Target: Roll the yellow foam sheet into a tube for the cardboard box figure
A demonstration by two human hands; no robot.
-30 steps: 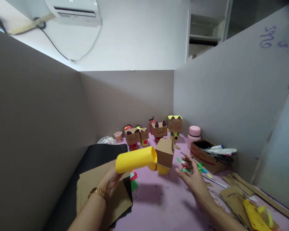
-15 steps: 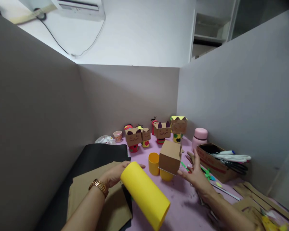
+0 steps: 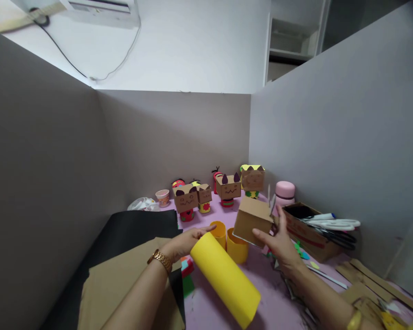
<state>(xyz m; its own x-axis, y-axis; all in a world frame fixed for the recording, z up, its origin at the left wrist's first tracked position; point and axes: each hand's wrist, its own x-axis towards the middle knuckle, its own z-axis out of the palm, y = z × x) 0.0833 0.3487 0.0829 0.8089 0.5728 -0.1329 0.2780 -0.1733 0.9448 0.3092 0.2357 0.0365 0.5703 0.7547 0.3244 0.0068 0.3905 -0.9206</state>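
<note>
My left hand [image 3: 186, 240] grips the far end of a long yellow paper tube [image 3: 227, 279], which slants down toward me over the pink table [image 3: 261, 284]. A plain brown cardboard box [image 3: 253, 220] is lifted by my right hand [image 3: 278, 240], with fingers under its right side. Just below the box stand two short yellow paper cups [image 3: 236, 245], side by side on the table.
Several cardboard box figures with faces [image 3: 229, 185] line the back wall, with a small cup [image 3: 163, 197] and a pink jar [image 3: 285, 192]. An open carton with markers and scissors [image 3: 313, 229] sits at right. Black and brown sheets [image 3: 134, 270] lie at left; cardboard scraps [image 3: 371, 279] at right.
The box has risen off the two cups and moved right in my right hand. The yellow tube swung from lying sideways to pointing toward me.
</note>
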